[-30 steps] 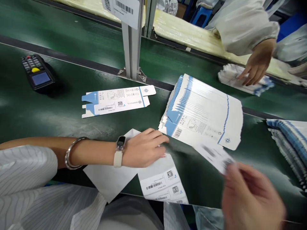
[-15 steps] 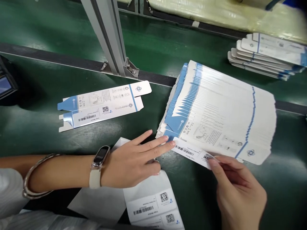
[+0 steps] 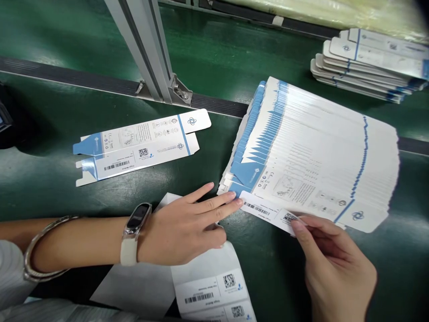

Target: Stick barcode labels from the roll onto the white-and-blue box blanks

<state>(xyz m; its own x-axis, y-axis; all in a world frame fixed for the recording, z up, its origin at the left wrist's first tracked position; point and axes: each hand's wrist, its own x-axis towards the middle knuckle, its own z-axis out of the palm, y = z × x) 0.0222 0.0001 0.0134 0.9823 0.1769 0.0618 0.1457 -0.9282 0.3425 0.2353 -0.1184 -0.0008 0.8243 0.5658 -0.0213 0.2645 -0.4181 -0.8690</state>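
A white barcode label lies along the near edge of a fanned stack of flat white-and-blue cartons. My right hand pinches the label's right end between thumb and forefinger. My left hand is stretched out with fingers apart, its fingertips at the label's left end and the nearest carton's blue end. Whether the label sticks to the carton I cannot tell. Partly under my left hand is a backing sheet of labels with barcodes and square codes.
A single flat carton with a label lies to the left. Another pile of flat cartons sits at the back right. A metal upright stands on the dark rail, and a black device is at the left edge.
The view has shifted slightly. Both hands keep nearly the same places at the label, the right still pinching its end.
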